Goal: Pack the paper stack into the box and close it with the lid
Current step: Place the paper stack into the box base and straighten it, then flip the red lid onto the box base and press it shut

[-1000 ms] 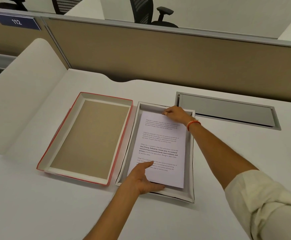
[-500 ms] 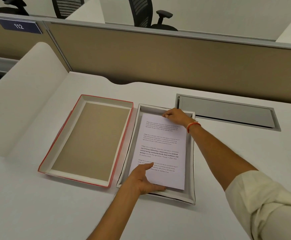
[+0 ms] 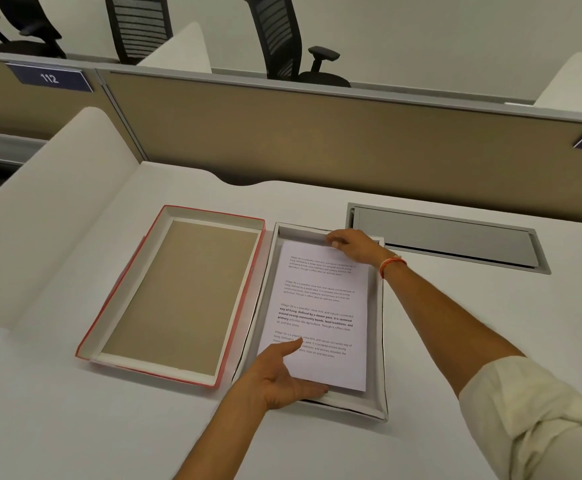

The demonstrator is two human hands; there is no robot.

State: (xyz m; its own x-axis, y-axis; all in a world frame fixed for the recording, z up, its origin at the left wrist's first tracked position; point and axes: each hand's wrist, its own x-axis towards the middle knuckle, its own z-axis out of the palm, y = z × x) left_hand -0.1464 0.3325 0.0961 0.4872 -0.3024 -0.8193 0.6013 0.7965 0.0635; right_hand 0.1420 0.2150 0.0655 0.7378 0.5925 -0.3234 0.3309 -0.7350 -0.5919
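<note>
Both hands grip the white printed paper stack (image 3: 320,306) – left hand (image 3: 275,379) pinches the near-left corner, right hand (image 3: 352,245) curls over the far edge. Stack lies inside the shallow grey cardboard box (image 3: 380,341); red-edged brown-lined lid (image 3: 178,296) sits upturned just left, on the white bench (image 3: 75,427).

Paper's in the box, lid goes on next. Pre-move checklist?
1. Paper stack inside the box walls: ok.
2. Stack flat on the box floor: cannot tell; the left hand covers its near edge.
3. Hands clear of the stack: not ok; left hand grips the near end, right hand the far end.
4. Lid free to pick up: ok; it lies alone on the desk, left of the box.
5. Lid facing down for closing: not ok; its inside faces up.
</note>
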